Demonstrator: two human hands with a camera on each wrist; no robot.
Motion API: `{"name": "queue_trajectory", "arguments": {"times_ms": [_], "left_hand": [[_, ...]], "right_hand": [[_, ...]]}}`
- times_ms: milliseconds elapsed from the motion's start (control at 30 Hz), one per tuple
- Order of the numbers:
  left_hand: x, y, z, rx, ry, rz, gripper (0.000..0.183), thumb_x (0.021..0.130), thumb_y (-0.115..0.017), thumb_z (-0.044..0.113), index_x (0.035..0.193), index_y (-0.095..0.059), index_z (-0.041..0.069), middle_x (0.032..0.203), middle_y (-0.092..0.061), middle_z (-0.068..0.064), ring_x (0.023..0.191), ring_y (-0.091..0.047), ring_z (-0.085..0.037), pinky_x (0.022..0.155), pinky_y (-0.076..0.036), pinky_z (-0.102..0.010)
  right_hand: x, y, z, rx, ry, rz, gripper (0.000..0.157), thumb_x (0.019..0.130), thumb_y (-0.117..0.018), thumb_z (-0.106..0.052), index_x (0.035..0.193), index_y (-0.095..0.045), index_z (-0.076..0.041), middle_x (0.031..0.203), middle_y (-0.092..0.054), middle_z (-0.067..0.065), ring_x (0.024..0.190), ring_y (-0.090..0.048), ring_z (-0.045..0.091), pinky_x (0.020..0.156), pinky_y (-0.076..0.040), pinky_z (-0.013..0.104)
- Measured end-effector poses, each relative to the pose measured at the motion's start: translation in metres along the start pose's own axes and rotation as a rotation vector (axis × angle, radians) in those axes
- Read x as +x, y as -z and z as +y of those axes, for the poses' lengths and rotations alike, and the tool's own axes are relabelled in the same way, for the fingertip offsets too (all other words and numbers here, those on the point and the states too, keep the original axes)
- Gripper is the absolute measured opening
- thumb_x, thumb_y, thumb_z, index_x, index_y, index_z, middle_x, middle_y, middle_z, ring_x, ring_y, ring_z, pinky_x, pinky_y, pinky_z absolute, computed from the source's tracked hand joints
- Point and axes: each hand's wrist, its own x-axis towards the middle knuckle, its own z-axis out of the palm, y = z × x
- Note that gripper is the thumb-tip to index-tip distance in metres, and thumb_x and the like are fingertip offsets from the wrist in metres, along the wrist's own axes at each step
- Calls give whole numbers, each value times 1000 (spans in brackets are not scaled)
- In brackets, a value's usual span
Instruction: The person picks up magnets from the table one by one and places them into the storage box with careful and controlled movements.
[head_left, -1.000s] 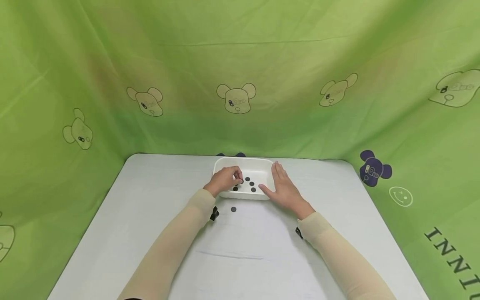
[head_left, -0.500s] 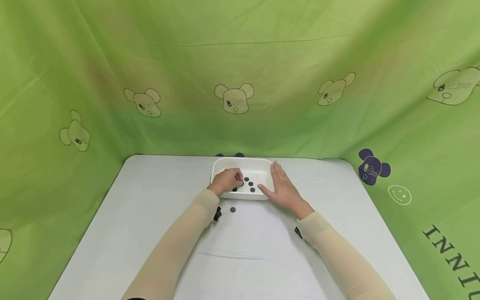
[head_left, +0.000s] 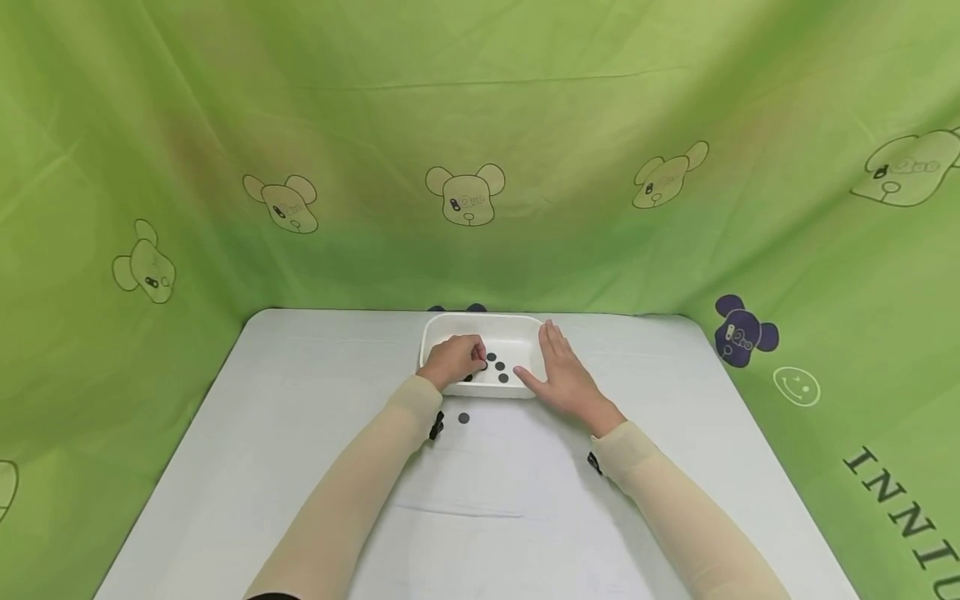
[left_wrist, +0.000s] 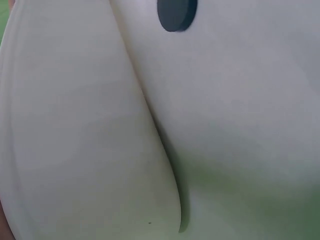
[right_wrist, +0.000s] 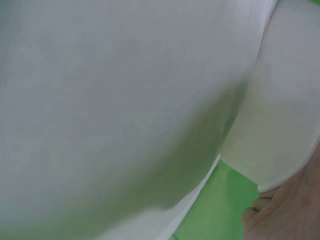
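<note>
A white rectangular tray point(head_left: 495, 391) stands near the table's far edge, with several small black discs point(head_left: 503, 378) lying flat inside. My left hand point(head_left: 452, 360) reaches in over the tray's left side. Its thumb and index finger pinch one black disc point(head_left: 483, 365) just above or at the tray floor; the exact height cannot be told. My right hand point(head_left: 566, 382) lies with fingers straight along the tray's right rim, thumb apart over the inside. The left wrist view shows the tray's outer wall point(left_wrist: 90, 125); part of the right hand point(right_wrist: 285, 215) appears in the right wrist view.
One loose black disc point(head_left: 464, 418) lies on the white-covered table point(head_left: 480, 550) in front of the tray. A green printed curtain point(head_left: 375, 267) encloses the table at the back and both sides.
My left hand has shifted slightly to the right in the tray, hiding more of the discs beneath it, and keeps its pinch. The right hand stays against the rim. The head view drifts a little.
</note>
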Motion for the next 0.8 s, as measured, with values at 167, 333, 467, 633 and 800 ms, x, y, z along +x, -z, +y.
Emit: {"name": "queue_trajectory", "arguments": {"times_ms": [167,333,467,633,800], "left_hand": [[0,0,1,28,-6,-4,10,101,-78,25,100,-70,20,92,-71,7,83,-62,-10,80,-53,-32],[0,1,2,52,-12,-4,9,101,-79,25,100,-72,19,90,-69,7,83,-61,-10,78,-52,-30],[1,1,3,69,-25,0,8,100,-79,24,98,-73,19,87,-68,7,81,-60,-10,77,-51,-30],[1,0,2,85,-41,7,8,101,-79,24,97,-73,19,85,-66,7,80,-58,-11,77,-50,-31],[0,0,3,94,-51,14,9,101,-78,23,98,-73,18,86,-67,6,80,-59,-11,79,-50,-32]], "right_hand": [[0,0,0,2,2,4,106,107,-51,-64,169,-3,7,178,-1,26,166,-1,40,135,-9,50],[0,1,0,7,1,3,106,107,-52,-63,168,-3,8,178,0,25,166,1,39,135,-8,51],[0,0,0,-1,2,8,105,107,-53,-62,168,-4,9,178,-1,26,165,-3,42,135,-9,52],[0,0,0,-1,-2,3,105,107,-52,-62,168,-4,9,178,-1,27,165,-3,42,135,-8,51],[0,1,-1,6,-5,1,105,107,-52,-62,168,-4,8,178,0,25,166,-1,40,135,-8,51]]}}
